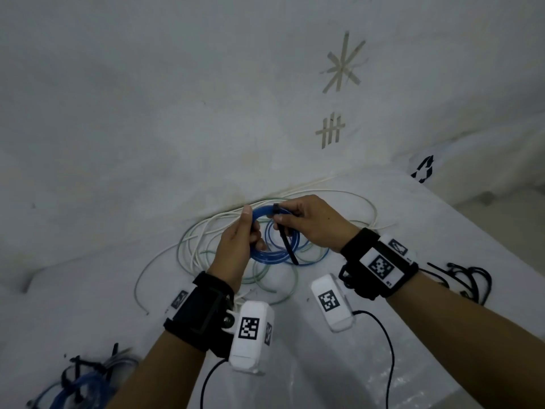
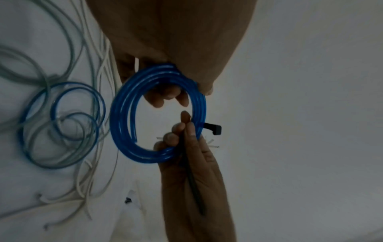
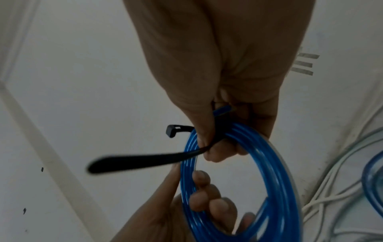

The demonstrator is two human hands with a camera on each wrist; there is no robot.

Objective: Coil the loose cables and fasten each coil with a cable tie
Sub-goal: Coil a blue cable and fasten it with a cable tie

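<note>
A coil of blue cable (image 1: 267,255) is held up above the table between both hands. My left hand (image 1: 250,231) grips its left side, thumb on the outside and fingers through the ring (image 2: 165,96). My right hand (image 1: 283,222) pinches a black cable tie (image 1: 290,249) against the coil's upper right part. In the right wrist view the cable tie (image 3: 145,159) wraps over the blue coil (image 3: 279,163); its head (image 3: 172,130) sticks out on one side and its long tail on the other, and the two ends are not joined. The left wrist view shows the blue coil (image 2: 116,114) with the tie's head (image 2: 215,129) beyond it.
Loose white and pale green cables (image 1: 206,240) and a thin blue cable (image 1: 296,242) lie tangled on the white table (image 1: 413,320) under the hands. Tied coils (image 1: 85,382) lie at the near left. Spare black ties (image 1: 466,278) lie at the right. The wall stands close behind.
</note>
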